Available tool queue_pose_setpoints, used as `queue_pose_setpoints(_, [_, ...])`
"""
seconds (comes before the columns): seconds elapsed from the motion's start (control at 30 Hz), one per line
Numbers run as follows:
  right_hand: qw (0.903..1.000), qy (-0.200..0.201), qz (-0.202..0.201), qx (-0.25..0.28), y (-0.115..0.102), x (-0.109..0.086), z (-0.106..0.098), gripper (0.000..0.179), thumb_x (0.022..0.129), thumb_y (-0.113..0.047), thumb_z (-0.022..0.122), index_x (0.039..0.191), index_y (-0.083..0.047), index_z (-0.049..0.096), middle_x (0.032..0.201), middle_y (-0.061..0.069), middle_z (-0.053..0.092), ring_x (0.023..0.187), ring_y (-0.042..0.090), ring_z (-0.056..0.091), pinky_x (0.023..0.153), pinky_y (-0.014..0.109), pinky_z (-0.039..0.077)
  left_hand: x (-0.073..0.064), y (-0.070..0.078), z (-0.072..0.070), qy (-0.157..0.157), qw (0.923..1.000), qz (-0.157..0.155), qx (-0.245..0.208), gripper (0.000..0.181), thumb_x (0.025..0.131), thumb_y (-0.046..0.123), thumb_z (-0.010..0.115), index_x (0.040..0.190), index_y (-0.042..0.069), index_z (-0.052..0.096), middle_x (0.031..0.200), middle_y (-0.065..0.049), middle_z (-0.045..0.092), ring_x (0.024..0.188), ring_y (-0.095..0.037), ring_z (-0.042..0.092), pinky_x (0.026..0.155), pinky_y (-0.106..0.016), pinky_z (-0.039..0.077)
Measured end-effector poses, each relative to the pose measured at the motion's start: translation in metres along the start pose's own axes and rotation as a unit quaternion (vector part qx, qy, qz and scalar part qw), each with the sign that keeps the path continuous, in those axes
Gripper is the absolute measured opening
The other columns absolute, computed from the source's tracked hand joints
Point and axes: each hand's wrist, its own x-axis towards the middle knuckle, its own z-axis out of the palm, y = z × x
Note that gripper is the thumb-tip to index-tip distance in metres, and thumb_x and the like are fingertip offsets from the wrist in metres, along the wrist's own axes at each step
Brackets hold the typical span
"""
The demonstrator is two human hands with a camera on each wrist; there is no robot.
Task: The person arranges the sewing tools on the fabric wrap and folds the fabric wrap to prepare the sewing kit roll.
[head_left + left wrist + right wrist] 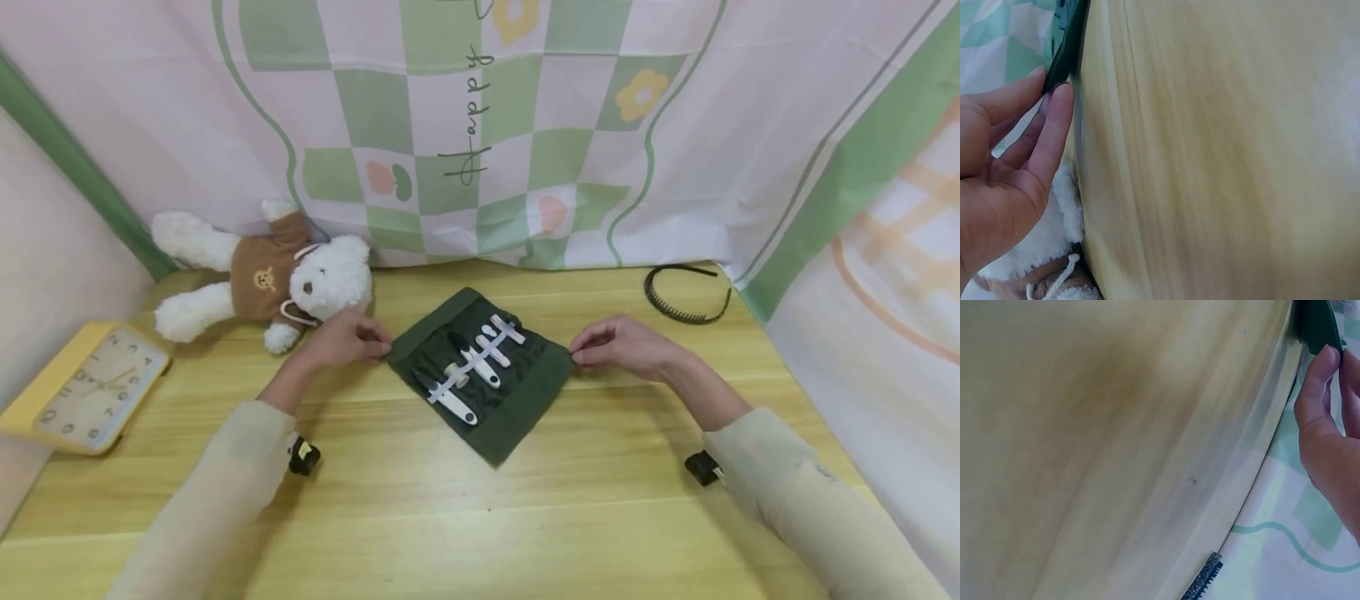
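Note:
A dark green cloth tool roll [502,429] lies spread at an angle on the table. Across it runs a pale elastic strap with small tools tucked under: a white-handled tool [457,408], a second white-handled tool [486,371], a beige spool-like piece [455,375] and pale pink pieces [510,330]. The tools' exact kinds are too small to tell. My left hand [347,340] pinches the roll's left corner between thumb and fingers; the left wrist view shows that corner [1069,47] lifted. At the opposite corner my right hand [626,346] pinches the cloth [1317,325].
Behind my left hand a white plush dog [262,279] in a brown top lies on its side. A yellow clock [97,387] stands at the far left. Toward the back right rests a black toothed headband [678,315]. A checked curtain [450,125] hangs along the table's back edge.

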Motion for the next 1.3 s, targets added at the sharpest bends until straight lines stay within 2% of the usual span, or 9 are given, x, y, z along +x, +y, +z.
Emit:
queue_pose_setpoints(0.27, [0.9995,0.031,0.004,0.002,-0.002,0.011,-0.006,0.029,0.097,0.001,0.065,0.122,0.015,0.061,0.112,0.017,0.066,0.099,0.024,0.068,0.092,0.037,0.055,-0.01,-0.002,-0.004,-0.028,0.9996,0.003,0.004,0.016,0.094,0.002,0.071,0.103,-0.01,0.074,0.094,-0.014,0.074,0.081,-0.023,0.071,0.074,-0.034,0.059])
queue_pose_setpoints(0.47, [0.9985,0.054,0.003,-0.006,-0.009,0.022,-0.005,0.029,0.098,0.0,0.063,0.123,0.014,0.06,0.117,0.02,0.062,0.1,0.024,0.067,0.094,0.037,0.055,-0.016,-0.001,-0.007,-0.053,0.9984,0.002,0.017,0.018,0.095,0.006,0.071,0.105,-0.007,0.075,0.095,-0.012,0.075,0.083,-0.024,0.072,0.078,-0.037,0.058])
queue_pose_setpoints(0.7, [0.997,0.077,0.003,-0.013,-0.015,0.032,-0.005,0.028,0.099,0.002,0.061,0.124,0.015,0.06,0.119,0.023,0.061,0.095,0.021,0.067,0.09,0.035,0.056,-0.022,-0.001,-0.006,-0.071,0.9974,-0.001,-0.001,0.018,0.095,0.006,0.071,0.106,-0.007,0.075,0.096,-0.014,0.075,0.083,-0.023,0.072,0.078,-0.035,0.059])
queue_pose_setpoints(0.87, [0.997,0.076,0.004,-0.017,-0.018,0.041,-0.004,0.029,0.099,0.002,0.06,0.125,0.015,0.059,0.12,0.024,0.06,0.096,0.021,0.066,0.09,0.034,0.056,-0.026,-0.002,-0.006,-0.079,0.9968,0.013,-0.009,0.017,0.094,0.006,0.073,0.104,-0.008,0.075,0.094,-0.015,0.074,0.081,-0.024,0.072,0.075,-0.035,0.059])
queue_pose_setpoints(1.0, [0.9961,0.082,0.004,-0.033,-0.021,0.047,-0.004,0.027,0.099,0.002,0.06,0.123,0.014,0.061,0.114,0.021,0.064,0.092,0.021,0.066,0.085,0.035,0.058,-0.027,-0.004,-0.005,-0.089,0.9959,0.019,-0.003,0.016,0.093,0.007,0.074,0.102,-0.005,0.076,0.09,-0.013,0.075,0.079,-0.024,0.072,0.073,-0.034,0.059])
queue_pose_setpoints(1.13, [0.995,0.091,0.007,-0.041,-0.025,0.049,-0.005,0.026,0.1,0.001,0.06,0.123,0.014,0.061,0.108,0.018,0.065,0.088,0.02,0.066,0.08,0.034,0.058,-0.027,-0.004,-0.004,-0.108,0.9941,0.012,-0.012,0.017,0.094,0.009,0.073,0.103,-0.005,0.076,0.092,-0.011,0.075,0.081,-0.023,0.072,0.075,-0.034,0.059])
queue_pose_setpoints(1.3, [0.9949,0.094,0.017,-0.032,-0.026,0.052,-0.004,0.028,0.1,0.0,0.06,0.124,0.014,0.06,0.11,0.017,0.064,0.091,0.02,0.065,0.083,0.034,0.057,-0.028,-0.003,-0.001,-0.12,0.992,-0.01,-0.039,0.02,0.094,0.007,0.072,0.106,-0.009,0.074,0.096,-0.013,0.074,0.083,-0.024,0.073,0.077,-0.036,0.06])
